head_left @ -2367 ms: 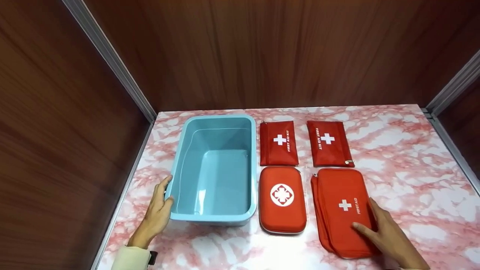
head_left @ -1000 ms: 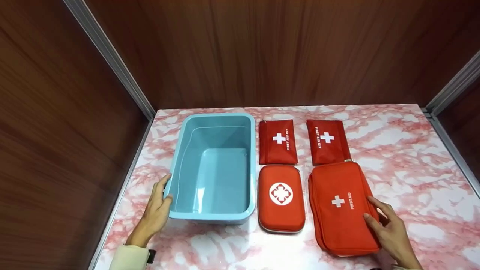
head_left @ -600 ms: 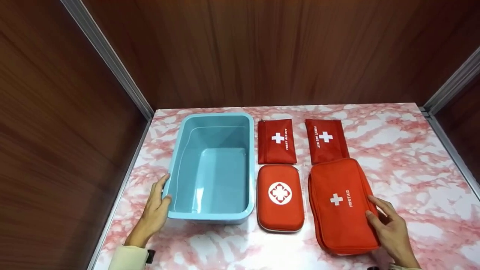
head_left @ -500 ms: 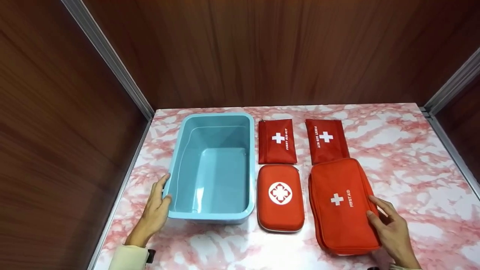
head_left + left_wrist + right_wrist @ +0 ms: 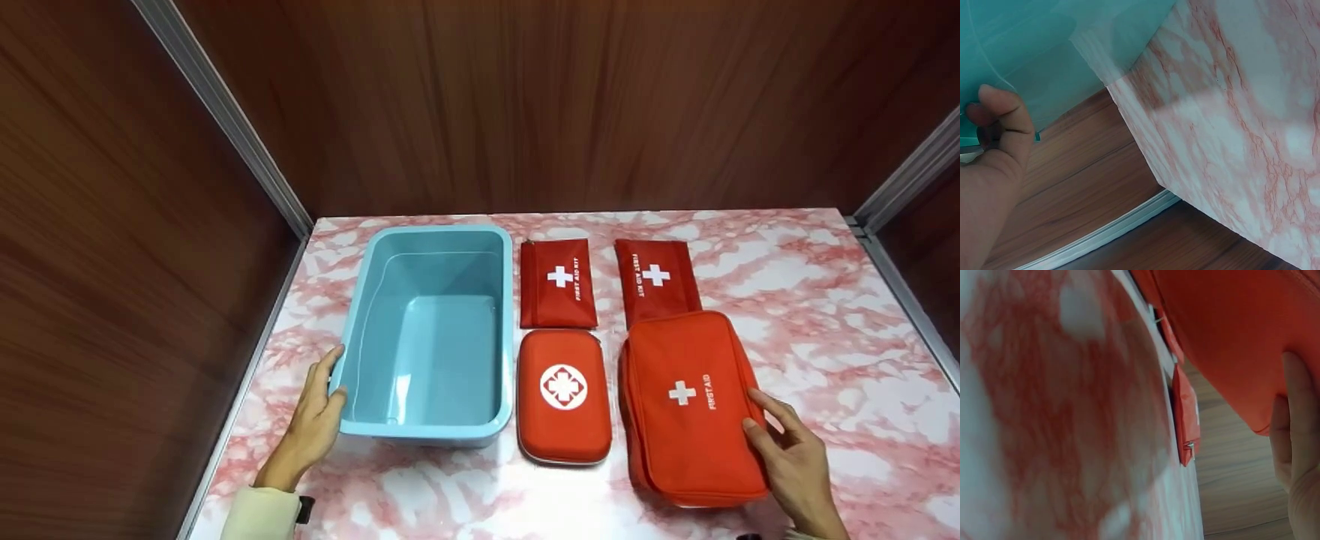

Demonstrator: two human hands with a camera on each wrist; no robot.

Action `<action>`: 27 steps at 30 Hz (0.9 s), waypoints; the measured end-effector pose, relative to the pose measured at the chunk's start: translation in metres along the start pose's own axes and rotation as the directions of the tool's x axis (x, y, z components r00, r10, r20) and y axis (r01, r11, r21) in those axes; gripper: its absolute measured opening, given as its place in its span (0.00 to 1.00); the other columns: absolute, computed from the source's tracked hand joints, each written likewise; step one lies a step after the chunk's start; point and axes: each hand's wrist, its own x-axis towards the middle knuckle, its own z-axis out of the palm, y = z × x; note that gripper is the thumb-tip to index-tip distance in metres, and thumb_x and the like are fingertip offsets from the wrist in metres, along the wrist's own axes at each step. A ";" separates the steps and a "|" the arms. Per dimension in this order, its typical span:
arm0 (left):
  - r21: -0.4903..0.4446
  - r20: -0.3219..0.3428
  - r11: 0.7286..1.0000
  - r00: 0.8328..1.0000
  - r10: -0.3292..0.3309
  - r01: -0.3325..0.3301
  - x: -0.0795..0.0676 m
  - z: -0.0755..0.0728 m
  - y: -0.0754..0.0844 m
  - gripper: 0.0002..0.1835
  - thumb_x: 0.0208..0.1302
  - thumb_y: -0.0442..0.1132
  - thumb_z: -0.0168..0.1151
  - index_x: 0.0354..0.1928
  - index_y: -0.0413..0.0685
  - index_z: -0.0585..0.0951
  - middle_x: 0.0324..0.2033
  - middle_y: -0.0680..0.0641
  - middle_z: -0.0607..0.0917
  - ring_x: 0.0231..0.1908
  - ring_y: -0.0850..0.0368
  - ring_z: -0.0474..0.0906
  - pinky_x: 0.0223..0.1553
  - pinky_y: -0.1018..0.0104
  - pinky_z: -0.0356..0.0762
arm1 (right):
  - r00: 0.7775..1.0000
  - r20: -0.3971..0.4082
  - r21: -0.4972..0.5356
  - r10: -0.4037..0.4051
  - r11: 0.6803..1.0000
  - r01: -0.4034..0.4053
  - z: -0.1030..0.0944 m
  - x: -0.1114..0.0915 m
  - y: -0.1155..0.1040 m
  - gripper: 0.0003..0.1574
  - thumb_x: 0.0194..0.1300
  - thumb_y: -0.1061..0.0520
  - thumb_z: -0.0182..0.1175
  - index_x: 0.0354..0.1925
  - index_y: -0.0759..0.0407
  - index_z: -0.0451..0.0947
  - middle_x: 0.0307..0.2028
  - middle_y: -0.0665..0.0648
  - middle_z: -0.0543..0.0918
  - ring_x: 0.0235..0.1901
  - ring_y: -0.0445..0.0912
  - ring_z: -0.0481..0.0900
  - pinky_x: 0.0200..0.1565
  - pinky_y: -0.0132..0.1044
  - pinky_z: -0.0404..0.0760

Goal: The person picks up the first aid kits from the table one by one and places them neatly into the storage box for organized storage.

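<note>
My left hand grips the left rim of a light blue plastic tub; in the left wrist view the thumb and fingers pinch its edge. Nothing lies inside the tub. At the right, my right hand holds a large red first-aid bag by its right side, thumb on top. The right wrist view shows this bag raised and tilted over the table. Its far edge covers the near edge of a flat red first-aid pouch.
Between tub and bag lies a red hard-shell first-aid case with a round white emblem. Behind it is another flat red pouch. The pink marbled table is bounded by brown wood-grain panels at the back and sides.
My right hand has taken hold of the large bag's right side and raised it, tilting it and shifting it slightly away from me over the pouch. The left hand stays on the tub's rim.
</note>
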 end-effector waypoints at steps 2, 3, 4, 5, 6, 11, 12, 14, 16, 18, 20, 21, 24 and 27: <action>0.001 0.000 1.000 1.000 0.001 -0.001 0.000 0.000 0.000 0.32 0.69 0.26 0.42 0.75 0.37 0.56 0.67 0.31 0.61 0.66 0.38 0.57 0.67 0.39 0.49 | 1.000 -0.014 0.015 -0.005 1.000 0.005 0.001 0.000 -0.002 0.27 0.67 0.73 0.57 0.64 0.73 0.71 0.54 0.49 0.78 0.46 0.35 0.83 0.36 0.27 0.82; 0.002 0.000 1.000 1.000 0.002 -0.002 0.000 0.000 0.000 0.32 0.69 0.26 0.42 0.75 0.37 0.56 0.67 0.31 0.61 0.66 0.38 0.57 0.67 0.38 0.49 | 1.000 -0.020 0.023 -0.007 1.000 0.007 0.001 0.000 -0.004 0.27 0.67 0.73 0.57 0.64 0.73 0.71 0.54 0.49 0.78 0.46 0.35 0.83 0.36 0.27 0.82; 0.004 -0.001 1.000 1.000 0.002 -0.002 0.000 0.000 0.000 0.32 0.69 0.26 0.42 0.75 0.37 0.56 0.67 0.31 0.61 0.67 0.38 0.57 0.67 0.38 0.49 | 1.000 -0.027 0.029 -0.009 1.000 0.010 0.002 0.000 -0.005 0.27 0.67 0.73 0.57 0.64 0.73 0.71 0.54 0.50 0.78 0.46 0.35 0.84 0.37 0.27 0.82; 0.006 -0.002 1.000 1.000 0.002 -0.002 0.000 0.001 0.000 0.32 0.69 0.26 0.42 0.75 0.37 0.56 0.67 0.31 0.61 0.67 0.38 0.57 0.67 0.38 0.49 | 0.999 -0.035 0.034 -0.010 0.999 0.011 0.003 0.000 -0.006 0.27 0.67 0.73 0.57 0.64 0.73 0.71 0.54 0.50 0.78 0.46 0.36 0.84 0.37 0.27 0.82; 0.007 -0.002 1.000 1.000 0.002 -0.002 0.000 0.001 0.000 0.32 0.69 0.26 0.43 0.75 0.37 0.56 0.67 0.32 0.62 0.66 0.39 0.57 0.67 0.38 0.49 | 0.999 -0.045 0.036 -0.011 0.999 0.012 0.003 0.001 -0.008 0.27 0.67 0.73 0.57 0.64 0.72 0.72 0.54 0.50 0.78 0.46 0.36 0.84 0.37 0.27 0.81; 0.004 -0.002 1.000 1.000 -0.003 0.003 0.000 0.000 0.000 0.32 0.69 0.26 0.43 0.75 0.37 0.56 0.67 0.32 0.61 0.67 0.39 0.56 0.67 0.38 0.48 | 0.996 -0.088 0.069 -0.018 0.997 0.024 0.007 0.002 -0.013 0.26 0.66 0.74 0.57 0.62 0.68 0.76 0.55 0.51 0.78 0.46 0.36 0.83 0.39 0.26 0.81; 0.005 -0.001 1.000 1.000 -0.005 0.005 0.000 0.000 0.000 0.32 0.69 0.26 0.43 0.75 0.37 0.56 0.67 0.32 0.61 0.68 0.39 0.56 0.68 0.39 0.48 | 0.995 -0.096 0.074 -0.019 0.997 0.026 0.008 0.002 -0.014 0.26 0.66 0.75 0.56 0.62 0.68 0.76 0.54 0.51 0.78 0.46 0.36 0.83 0.39 0.26 0.81; 0.005 -0.002 1.000 1.000 -0.006 0.006 0.000 0.000 0.000 0.32 0.69 0.26 0.43 0.75 0.37 0.56 0.68 0.32 0.61 0.68 0.39 0.56 0.68 0.39 0.48 | 0.994 -0.106 0.071 -0.022 0.997 0.029 0.010 0.003 -0.017 0.27 0.66 0.75 0.56 0.63 0.70 0.74 0.54 0.52 0.78 0.46 0.37 0.84 0.40 0.25 0.81; 0.002 -0.001 1.000 1.000 -0.003 0.003 0.000 0.000 0.001 0.32 0.69 0.26 0.43 0.75 0.37 0.56 0.68 0.32 0.61 0.68 0.39 0.56 0.68 0.39 0.48 | 0.993 -0.118 0.056 -0.022 0.998 0.029 0.011 0.004 -0.019 0.27 0.66 0.75 0.56 0.63 0.73 0.73 0.53 0.52 0.78 0.45 0.37 0.84 0.39 0.25 0.80; 0.000 -0.002 1.000 1.000 -0.001 0.001 0.000 0.000 0.001 0.32 0.69 0.26 0.43 0.75 0.37 0.56 0.68 0.32 0.61 0.68 0.39 0.56 0.68 0.39 0.48 | 0.991 -0.130 0.034 -0.023 0.999 0.028 0.012 0.005 -0.020 0.27 0.66 0.75 0.56 0.63 0.75 0.72 0.52 0.53 0.78 0.44 0.37 0.83 0.39 0.24 0.80; -0.002 -0.003 1.000 1.000 0.001 -0.001 0.000 0.000 0.000 0.32 0.69 0.26 0.43 0.75 0.37 0.56 0.67 0.32 0.61 0.67 0.39 0.57 0.67 0.39 0.49 | 0.990 -0.139 0.027 -0.028 0.999 0.032 0.013 0.005 -0.022 0.27 0.65 0.76 0.56 0.63 0.75 0.72 0.52 0.53 0.78 0.44 0.37 0.83 0.40 0.24 0.80; -0.006 -0.003 1.000 1.000 0.003 -0.003 0.000 0.000 0.000 0.32 0.69 0.26 0.43 0.75 0.37 0.56 0.67 0.32 0.61 0.67 0.39 0.57 0.67 0.39 0.49 | 0.989 -0.144 0.033 -0.029 0.999 0.034 0.014 0.006 -0.022 0.27 0.65 0.76 0.56 0.63 0.74 0.72 0.52 0.53 0.78 0.44 0.38 0.83 0.40 0.24 0.80; -0.011 -0.008 1.000 1.000 0.012 -0.012 0.000 0.000 -0.001 0.32 0.68 0.25 0.43 0.75 0.35 0.56 0.67 0.32 0.62 0.66 0.40 0.58 0.67 0.40 0.49 | 0.988 -0.151 0.059 -0.037 0.997 0.046 0.016 0.006 -0.025 0.27 0.64 0.78 0.56 0.62 0.73 0.74 0.52 0.54 0.79 0.45 0.39 0.84 0.40 0.25 0.80; -0.018 -0.012 1.000 1.000 0.021 -0.021 0.001 0.001 -0.001 0.32 0.67 0.24 0.43 0.74 0.34 0.57 0.66 0.31 0.62 0.65 0.39 0.58 0.67 0.40 0.49 | 0.988 -0.151 0.090 -0.044 0.994 0.058 0.017 0.007 -0.027 0.27 0.64 0.78 0.55 0.62 0.73 0.74 0.53 0.55 0.79 0.45 0.40 0.84 0.39 0.25 0.81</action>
